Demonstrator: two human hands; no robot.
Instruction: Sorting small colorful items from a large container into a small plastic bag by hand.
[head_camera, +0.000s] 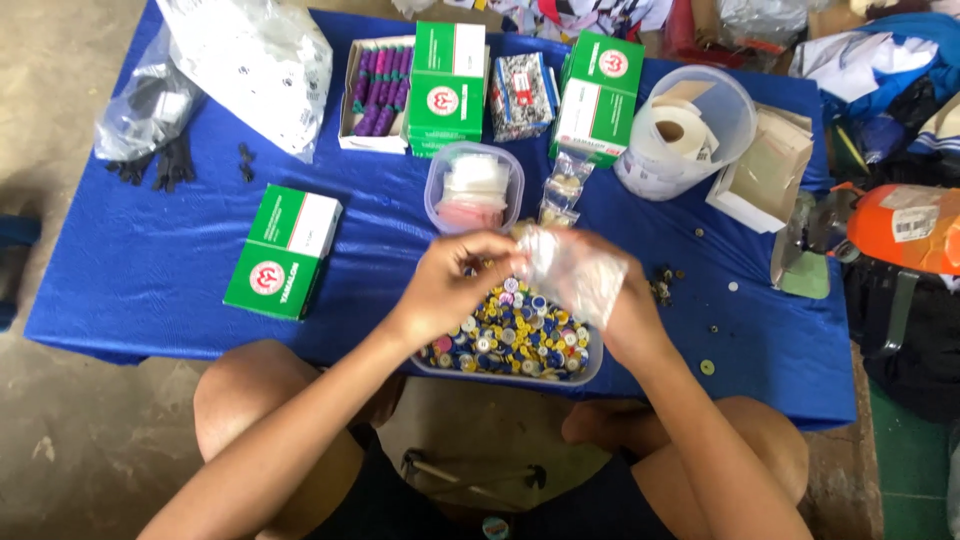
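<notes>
From my remote seat I see both hands meeting over a clear tub of buttons at the near edge of the blue table. The tub's far rim is hidden behind the hands, and I cannot make out single buttons beyond a mix of blue, yellow and white.

My right hand is mostly covered by the small clear plastic bag it grips; only the wrist and the heel of the palm show, so the fingers are out of my sight. The bag is blurred and crumpled, and whether it holds anything I cannot tell. Its long axis runs from upper left to lower right, with the upper end toward my left hand. That hand is curled, fingertips pinched at the bag's upper edge, just above the buttons.

Just beyond the hands stands a small lidded tub, its contents pale and unclear, with little packets beside it. Green and white boxes lie to the left and farther back. A round tub with a paper roll sits at the right rear. Loose buttons dot the cloth right of the bag. My knees are cut off by the table edge below.
</notes>
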